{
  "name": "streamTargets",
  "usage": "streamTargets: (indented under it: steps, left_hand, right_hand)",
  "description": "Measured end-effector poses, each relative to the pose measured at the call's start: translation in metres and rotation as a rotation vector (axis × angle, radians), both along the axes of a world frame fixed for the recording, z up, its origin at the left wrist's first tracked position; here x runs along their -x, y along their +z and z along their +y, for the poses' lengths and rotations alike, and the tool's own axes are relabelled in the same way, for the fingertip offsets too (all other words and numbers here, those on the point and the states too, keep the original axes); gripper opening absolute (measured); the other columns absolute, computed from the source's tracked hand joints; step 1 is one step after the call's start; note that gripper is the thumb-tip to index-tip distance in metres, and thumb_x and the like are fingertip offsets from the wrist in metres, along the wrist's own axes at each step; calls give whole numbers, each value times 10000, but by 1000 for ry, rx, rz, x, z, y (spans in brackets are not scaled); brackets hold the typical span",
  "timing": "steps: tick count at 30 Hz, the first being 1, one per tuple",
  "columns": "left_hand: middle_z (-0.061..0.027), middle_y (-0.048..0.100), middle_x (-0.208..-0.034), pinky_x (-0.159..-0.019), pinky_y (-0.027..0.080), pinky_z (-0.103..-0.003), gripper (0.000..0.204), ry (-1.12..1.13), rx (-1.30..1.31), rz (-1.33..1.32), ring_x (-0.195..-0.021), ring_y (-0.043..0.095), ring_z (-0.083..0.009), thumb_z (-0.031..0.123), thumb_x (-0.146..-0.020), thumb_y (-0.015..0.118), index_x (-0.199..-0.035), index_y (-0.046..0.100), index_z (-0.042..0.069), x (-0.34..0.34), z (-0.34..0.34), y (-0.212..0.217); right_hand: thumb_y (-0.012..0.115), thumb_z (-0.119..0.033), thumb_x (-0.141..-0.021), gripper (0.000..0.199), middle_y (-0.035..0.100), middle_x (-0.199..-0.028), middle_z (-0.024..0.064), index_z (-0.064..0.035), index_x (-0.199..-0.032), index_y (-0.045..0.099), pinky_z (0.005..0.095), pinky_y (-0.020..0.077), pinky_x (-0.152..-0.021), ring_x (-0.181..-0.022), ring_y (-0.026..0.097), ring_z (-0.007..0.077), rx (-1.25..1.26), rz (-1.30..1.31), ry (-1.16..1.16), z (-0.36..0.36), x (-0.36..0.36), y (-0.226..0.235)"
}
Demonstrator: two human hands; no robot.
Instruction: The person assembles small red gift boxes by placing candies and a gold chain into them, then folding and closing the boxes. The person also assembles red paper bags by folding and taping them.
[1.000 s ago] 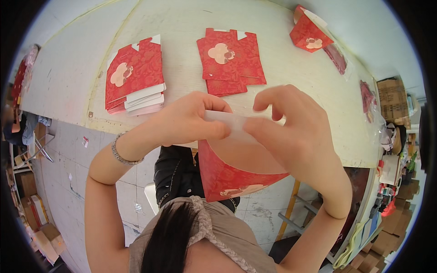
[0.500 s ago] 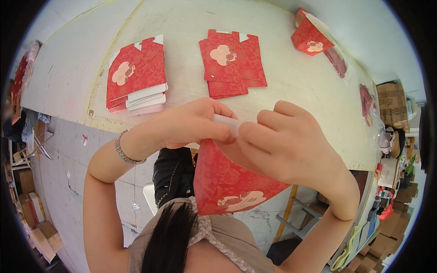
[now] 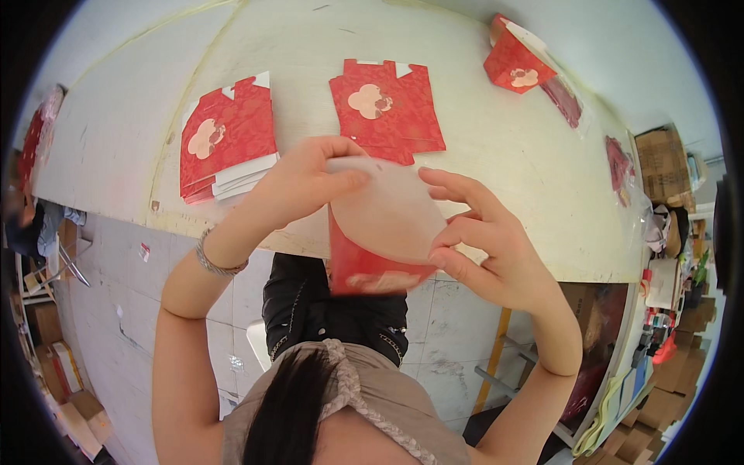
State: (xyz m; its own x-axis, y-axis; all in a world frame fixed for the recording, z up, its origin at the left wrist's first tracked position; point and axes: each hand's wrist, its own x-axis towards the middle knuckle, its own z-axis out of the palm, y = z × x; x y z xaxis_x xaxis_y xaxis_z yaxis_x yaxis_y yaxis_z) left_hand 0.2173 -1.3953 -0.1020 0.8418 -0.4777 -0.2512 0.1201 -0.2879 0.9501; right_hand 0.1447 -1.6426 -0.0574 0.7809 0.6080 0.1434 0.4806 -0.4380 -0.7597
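Observation:
A red printed paper box point(image 3: 376, 275) with a white inside hangs over the table's near edge, slightly blurred. My left hand point(image 3: 314, 182) grips its white upper edge at the left, thumb over the paper and fingers behind. At the right, my right hand point(image 3: 488, 240) has bent fingers around the box's edge, the thumb low on the rim and the forefinger higher up. Beyond my left hand lies a stack of flat red box blanks point(image 3: 232, 139) with white flaps. A second pile of flat blanks point(image 3: 391, 112) lies beyond the held box.
An assembled red box point(image 3: 519, 62) stands at the table's far right, beside clear plastic packaging point(image 3: 562, 101) with dark red contents. The pale table point(image 3: 504, 147) ends just beyond my lap. A metal-legged stool point(image 3: 504, 364) is below right; cardboard cartons point(image 3: 666, 170) stand farther right.
The box has moved up and turned so its white inside faces up. My right hand has shifted right and down, its fingers less tightly closed. My left hand has moved slightly away from me.

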Motion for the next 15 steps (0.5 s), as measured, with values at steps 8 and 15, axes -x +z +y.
streamTargets:
  steps: [8, 15]
  left_hand:
    - [-53, 636, -873, -808, 450, -344, 243, 195, -121, -1078, -870, 593, -198, 150, -743, 689, -963, 638, 62, 27, -19, 3]
    - [32, 609, -769, -811, 436, -358, 194, -27, -258, -1276, -740, 569, -154, 115, -646, 751, -815, 660, 141, 46, -11, 8]
  right_hand:
    - [753, -99, -688, 184, 617, -1030, 67, -31, -811, 633, 344, 477, -738, -888, 525, 256, 48, -194, -192, 12, 2, -30]
    - [749, -109, -647, 170, 554, -777, 24, -62, -738, 614, 321, 403, -612, -739, 479, 199, 144, -526, -229, 35, 6, -26]
